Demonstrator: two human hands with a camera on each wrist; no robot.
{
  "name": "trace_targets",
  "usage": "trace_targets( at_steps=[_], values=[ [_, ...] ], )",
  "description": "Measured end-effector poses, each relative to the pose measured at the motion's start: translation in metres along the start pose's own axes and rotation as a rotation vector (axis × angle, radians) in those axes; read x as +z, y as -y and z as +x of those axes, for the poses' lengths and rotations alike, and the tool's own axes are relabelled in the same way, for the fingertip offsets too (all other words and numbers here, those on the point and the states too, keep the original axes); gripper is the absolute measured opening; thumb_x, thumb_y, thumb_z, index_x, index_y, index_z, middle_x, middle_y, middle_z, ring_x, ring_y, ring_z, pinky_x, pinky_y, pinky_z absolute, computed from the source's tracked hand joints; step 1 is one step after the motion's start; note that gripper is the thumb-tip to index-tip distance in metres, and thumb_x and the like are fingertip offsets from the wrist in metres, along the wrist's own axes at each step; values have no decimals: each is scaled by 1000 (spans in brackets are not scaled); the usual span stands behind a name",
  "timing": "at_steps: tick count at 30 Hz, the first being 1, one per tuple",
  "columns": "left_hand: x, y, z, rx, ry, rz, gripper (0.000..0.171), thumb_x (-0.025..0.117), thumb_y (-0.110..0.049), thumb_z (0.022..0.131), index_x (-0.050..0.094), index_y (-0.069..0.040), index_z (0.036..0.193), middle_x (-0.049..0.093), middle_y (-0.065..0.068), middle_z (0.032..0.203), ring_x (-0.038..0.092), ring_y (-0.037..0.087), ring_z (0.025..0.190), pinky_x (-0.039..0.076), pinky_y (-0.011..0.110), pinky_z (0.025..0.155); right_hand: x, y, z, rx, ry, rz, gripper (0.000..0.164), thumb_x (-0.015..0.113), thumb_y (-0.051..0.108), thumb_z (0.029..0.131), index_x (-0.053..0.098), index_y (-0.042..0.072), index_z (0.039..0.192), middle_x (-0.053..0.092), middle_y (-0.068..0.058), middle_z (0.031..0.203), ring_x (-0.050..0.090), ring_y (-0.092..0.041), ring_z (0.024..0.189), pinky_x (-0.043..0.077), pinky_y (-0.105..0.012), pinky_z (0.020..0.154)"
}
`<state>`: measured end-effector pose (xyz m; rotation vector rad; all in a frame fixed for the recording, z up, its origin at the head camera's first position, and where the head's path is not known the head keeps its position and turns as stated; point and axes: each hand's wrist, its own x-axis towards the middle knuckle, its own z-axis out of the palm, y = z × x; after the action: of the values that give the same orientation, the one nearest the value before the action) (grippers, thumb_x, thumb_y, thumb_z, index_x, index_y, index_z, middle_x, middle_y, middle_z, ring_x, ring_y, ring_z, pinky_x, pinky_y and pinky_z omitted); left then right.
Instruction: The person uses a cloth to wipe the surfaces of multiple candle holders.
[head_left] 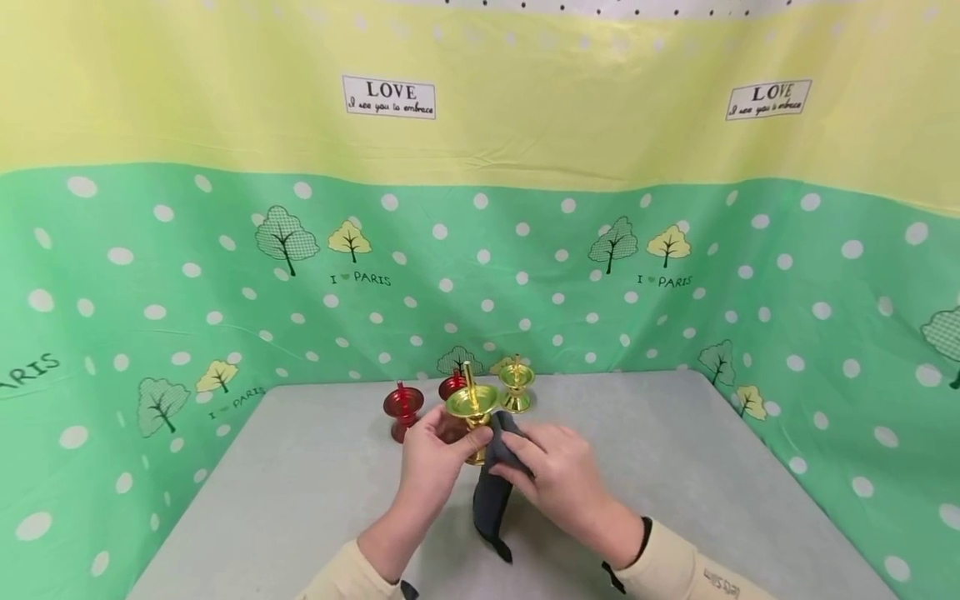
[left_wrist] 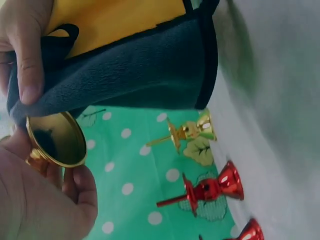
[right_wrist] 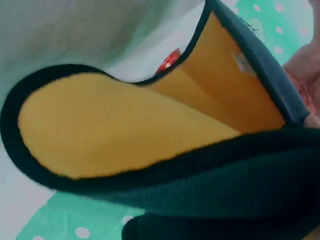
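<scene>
My left hand [head_left: 431, 462] grips a gold candle holder [head_left: 472, 405] around its stem, above the table. It has a shallow dish with a thin upright stick in the middle. In the left wrist view the hollow underside of its round base [left_wrist: 67, 137] faces the camera. My right hand [head_left: 566, 471] pinches a dark grey cloth [head_left: 492, 500] against the right side of the holder, and one end of the cloth hangs down. The right wrist view shows the cloth's yellow reverse [right_wrist: 115, 125] with dark edging; the fingers are mostly hidden there.
A second gold candle holder [head_left: 516, 379] stands behind on the grey table [head_left: 637, 442]. Two red candle holders stand to the left, one nearer [head_left: 403, 403] and one partly hidden farther back [head_left: 452, 385]. A green and yellow patterned curtain [head_left: 525, 275] surrounds the table's back and sides.
</scene>
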<state>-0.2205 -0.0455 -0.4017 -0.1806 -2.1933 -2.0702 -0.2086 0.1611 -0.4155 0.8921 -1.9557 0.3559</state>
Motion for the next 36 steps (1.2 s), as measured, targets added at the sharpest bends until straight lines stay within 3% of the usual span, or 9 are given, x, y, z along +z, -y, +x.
trace_targets(
  at_steps=[6, 9, 14, 20, 24, 28, 30, 36],
  values=[
    [-10, 0, 3, 38, 177, 100, 37, 81, -26, 97, 75, -12, 131, 77, 9, 126, 71, 24, 117, 62, 42, 97, -2, -20, -2, 75, 69, 52, 50, 97, 33, 71, 82, 14, 114, 82, -5, 104, 79, -21, 89, 64, -38, 74],
    [-11, 3, 5, 71, 201, 146, 36, 83, -19, 94, 77, -16, 130, 78, 5, 126, 71, 21, 115, 58, 46, 99, -2, -33, -5, 99, 131, 71, 50, 98, 33, 70, 83, 14, 114, 81, -4, 103, 78, -20, 89, 64, -37, 75],
    [-2, 11, 2, 109, 100, 205, 40, 88, -14, 88, 78, -18, 126, 82, 2, 117, 75, 18, 105, 58, 39, 92, -2, -27, -6, 71, 177, 34, 48, 99, 36, 70, 84, 15, 111, 80, -1, 99, 77, -18, 86, 63, -36, 74],
    [8, 14, -1, 38, -66, 163, 34, 89, -23, 89, 80, -13, 121, 83, 8, 113, 80, 21, 98, 65, 31, 77, 0, 3, -2, -23, 91, -111, 42, 100, 35, 72, 84, 14, 105, 77, -2, 92, 73, -17, 80, 60, -36, 70],
    [11, 17, -1, -4, -107, 162, 34, 90, -26, 88, 79, -9, 116, 82, 9, 106, 76, 17, 84, 60, 27, 67, 1, 10, -4, -19, 80, -153, 41, 100, 36, 72, 83, 15, 103, 78, -2, 91, 74, -17, 81, 60, -37, 69],
    [10, 19, -2, 4, -69, 161, 31, 88, -24, 90, 79, -9, 115, 82, 9, 106, 75, 18, 92, 60, 28, 72, -3, -1, -7, 67, 130, -159, 44, 100, 41, 69, 84, 18, 103, 79, 1, 90, 75, -16, 79, 61, -39, 68],
    [8, 21, -2, 4, -28, 147, 31, 87, -23, 92, 78, -10, 118, 82, 8, 110, 75, 19, 101, 61, 30, 80, -5, -10, -9, 141, 194, -165, 42, 99, 42, 70, 85, 19, 103, 79, 1, 89, 76, -17, 78, 61, -38, 67],
    [2, 27, -4, -25, 95, 140, 40, 86, -20, 91, 75, -11, 128, 81, 9, 118, 73, 19, 108, 60, 34, 86, -24, -38, -14, 512, 430, -55, 34, 91, 37, 84, 85, 17, 111, 83, -4, 105, 80, -23, 91, 65, -41, 75]
  ],
)
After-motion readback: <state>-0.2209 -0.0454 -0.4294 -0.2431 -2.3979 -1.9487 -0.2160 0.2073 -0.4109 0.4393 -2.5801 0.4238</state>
